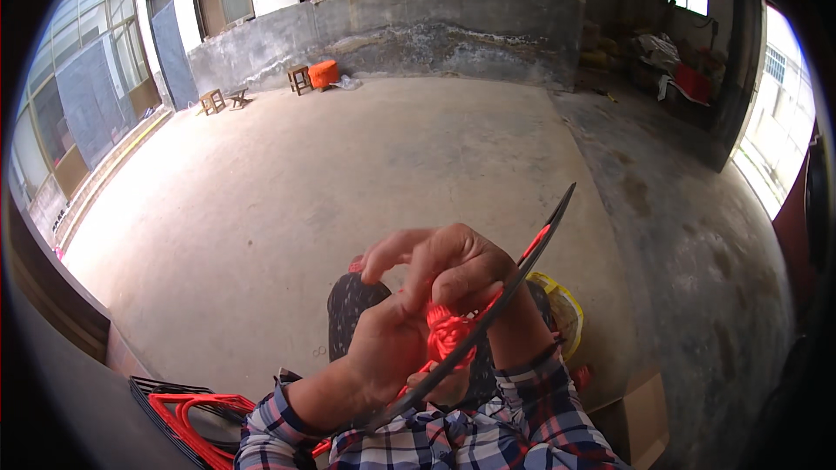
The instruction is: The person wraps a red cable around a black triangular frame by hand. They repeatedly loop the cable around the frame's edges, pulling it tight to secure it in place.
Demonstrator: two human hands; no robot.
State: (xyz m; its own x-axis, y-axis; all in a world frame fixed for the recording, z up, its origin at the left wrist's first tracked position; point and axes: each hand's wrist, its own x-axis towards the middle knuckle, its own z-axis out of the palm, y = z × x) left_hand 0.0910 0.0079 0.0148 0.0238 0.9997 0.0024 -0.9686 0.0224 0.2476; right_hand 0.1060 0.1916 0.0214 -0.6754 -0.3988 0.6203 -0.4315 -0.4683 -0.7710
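Just in front of my chest, my left hand (pixel 383 344) is closed around a red bundle of knotted cord (pixel 450 332). Above it, my right hand (pixel 457 261) is bent over with its fingers curled and the thumb pressed in; its foremost fingers are smeared by motion. What lies between those fingertips is hidden. A thin, dark curved strip (pixel 549 239) with red along part of it slants past the right wrist, from lower left to upper right. Part of the red bundle is behind the strip.
Red and black looped frames (pixel 196 409) are stacked at lower left. A yellow-rimmed container (pixel 562 309) stands beside my right knee, a cardboard box (pixel 640 422) at lower right. Small wooden stools (pixel 299 80) and an orange-red stool (pixel 323 74) stand by the far wall.
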